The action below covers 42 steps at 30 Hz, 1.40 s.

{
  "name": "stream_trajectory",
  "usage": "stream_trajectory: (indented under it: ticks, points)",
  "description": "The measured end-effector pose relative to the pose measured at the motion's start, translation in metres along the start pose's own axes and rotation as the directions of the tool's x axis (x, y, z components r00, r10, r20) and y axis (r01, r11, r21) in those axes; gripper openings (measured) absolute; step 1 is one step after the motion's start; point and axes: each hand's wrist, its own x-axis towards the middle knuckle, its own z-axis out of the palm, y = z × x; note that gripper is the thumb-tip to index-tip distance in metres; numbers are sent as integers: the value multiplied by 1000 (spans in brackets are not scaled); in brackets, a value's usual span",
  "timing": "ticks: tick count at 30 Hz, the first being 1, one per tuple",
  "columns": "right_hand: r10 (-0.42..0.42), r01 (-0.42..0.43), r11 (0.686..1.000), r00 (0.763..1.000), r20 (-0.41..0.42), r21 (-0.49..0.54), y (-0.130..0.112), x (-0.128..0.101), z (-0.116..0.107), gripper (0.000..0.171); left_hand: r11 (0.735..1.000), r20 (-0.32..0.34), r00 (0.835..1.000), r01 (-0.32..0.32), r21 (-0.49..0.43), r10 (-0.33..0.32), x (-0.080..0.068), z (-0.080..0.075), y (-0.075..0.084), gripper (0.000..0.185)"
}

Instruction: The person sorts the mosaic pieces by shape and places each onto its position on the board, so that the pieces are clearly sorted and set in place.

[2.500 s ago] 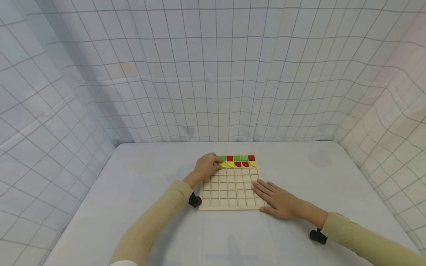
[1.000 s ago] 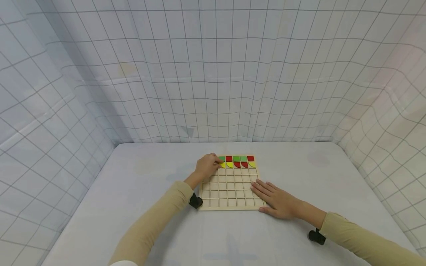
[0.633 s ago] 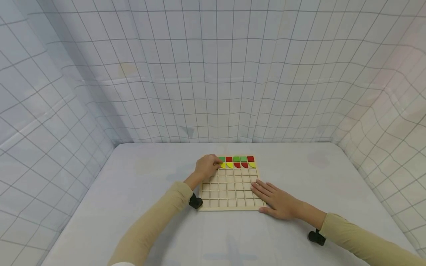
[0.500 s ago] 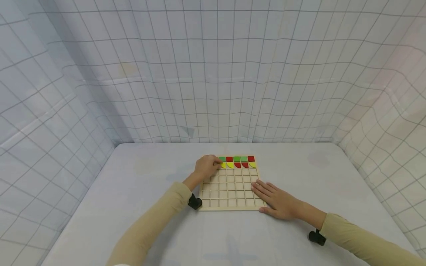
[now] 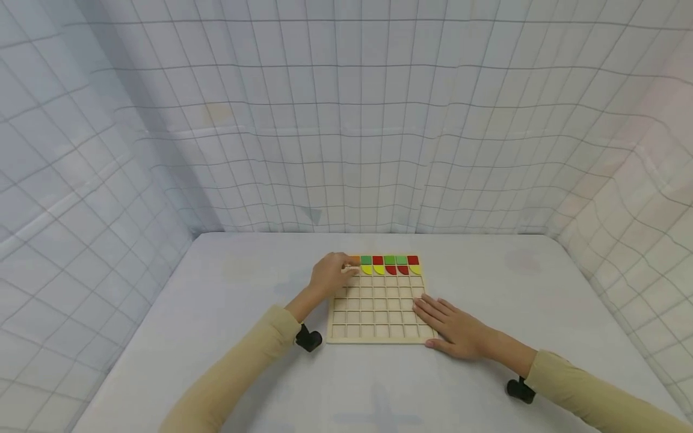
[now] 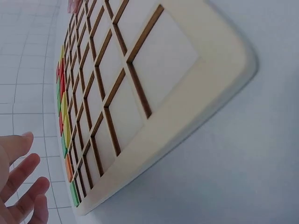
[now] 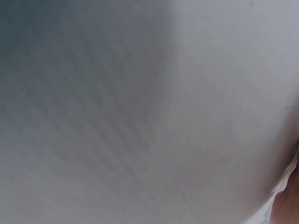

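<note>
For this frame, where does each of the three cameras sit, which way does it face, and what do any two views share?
Head: looks forward and down at the wooden grid board; left hand, right hand and both sleeves show.
Left wrist: low beside the table, looks along the board; left fingers show.
Right wrist: close on blurred pale surface; a sliver of skin at the lower right edge.
Head and left wrist share the board and coloured tiles.

Even soft light; head view edges warped; right wrist blurred.
</note>
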Motion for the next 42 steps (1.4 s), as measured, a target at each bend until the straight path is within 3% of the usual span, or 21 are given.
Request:
stream_trajectory:
  ticks: [7, 21, 33, 42]
  points:
    - [20, -20, 1000, 999, 26, -3, -1, -1, -1, 70, 1000, -48, 999, -18, -5, 18, -14, -8, 2, 19]
    - [12, -12, 1000, 1000, 13, -27, -1, -1, 2, 70, 998, -96, 994, 41, -57, -47, -46, -32, -14, 22]
    - [15, -15, 1000, 1000, -10, -26, 0, -3, 6, 70, 987, -36, 988, 148, -57, -150, -75, -39, -42, 25]
    - [9, -9, 1000, 999, -36, -17, 0, -1, 6, 69, 980, 8, 985, 174, -91, -174, -102, -46, -63, 26]
